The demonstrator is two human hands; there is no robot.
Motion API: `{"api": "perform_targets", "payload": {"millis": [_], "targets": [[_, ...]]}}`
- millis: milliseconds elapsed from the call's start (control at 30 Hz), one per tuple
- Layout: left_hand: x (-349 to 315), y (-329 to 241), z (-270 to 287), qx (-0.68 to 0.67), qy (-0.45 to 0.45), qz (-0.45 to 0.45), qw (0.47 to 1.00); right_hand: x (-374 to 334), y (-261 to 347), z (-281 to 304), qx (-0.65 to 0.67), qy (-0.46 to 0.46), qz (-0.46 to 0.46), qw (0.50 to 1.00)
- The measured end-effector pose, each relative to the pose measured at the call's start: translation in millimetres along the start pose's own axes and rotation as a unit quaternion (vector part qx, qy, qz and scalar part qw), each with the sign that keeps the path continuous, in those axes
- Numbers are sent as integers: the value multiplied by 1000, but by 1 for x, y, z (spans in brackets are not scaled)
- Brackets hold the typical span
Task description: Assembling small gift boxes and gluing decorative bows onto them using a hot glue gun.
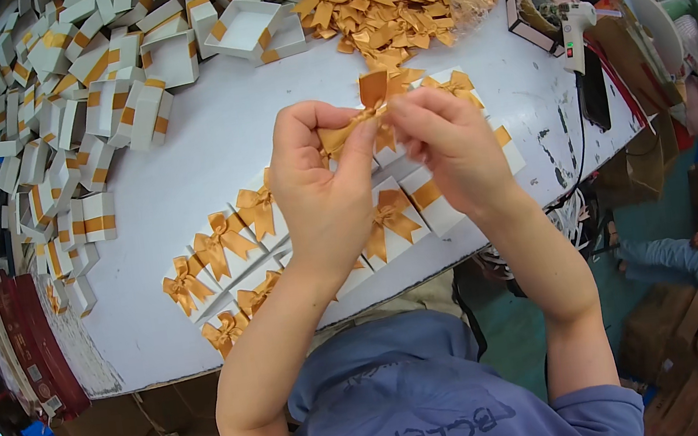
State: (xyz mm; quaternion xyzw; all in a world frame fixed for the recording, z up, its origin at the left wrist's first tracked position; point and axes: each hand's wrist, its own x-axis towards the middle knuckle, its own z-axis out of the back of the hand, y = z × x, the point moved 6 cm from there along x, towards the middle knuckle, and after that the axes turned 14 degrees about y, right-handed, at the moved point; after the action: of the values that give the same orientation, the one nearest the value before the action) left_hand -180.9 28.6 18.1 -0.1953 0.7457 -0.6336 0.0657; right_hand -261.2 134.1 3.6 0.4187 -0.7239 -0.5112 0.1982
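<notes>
Left hand (322, 182) and right hand (446, 148) at frame centre, fingers of both pinched shut on one gold ribbon bow (369, 105), its knot hidden by fingertips, white boxes with bows (213, 253) partly covered below, loose bow heap (375, 12) perhaps bagged, upper right, white bench (215, 138).

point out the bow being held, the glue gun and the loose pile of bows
gold bow (374, 89), head view, on its upper loop above the fingers
glue gun (575, 28), head view, on its white body
pile of bows (370, 12), head view, on the middle of the heap
</notes>
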Motion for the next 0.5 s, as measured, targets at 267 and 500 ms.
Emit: {"api": "perform_targets", "payload": {"millis": [267,500], "targets": [[-16,-12,-19,329,57,-96,938,-33,19,13,-273,-27,105,956],[-27,5,-40,-15,33,18,999,-52,9,18,-97,-61,112,987]]}}
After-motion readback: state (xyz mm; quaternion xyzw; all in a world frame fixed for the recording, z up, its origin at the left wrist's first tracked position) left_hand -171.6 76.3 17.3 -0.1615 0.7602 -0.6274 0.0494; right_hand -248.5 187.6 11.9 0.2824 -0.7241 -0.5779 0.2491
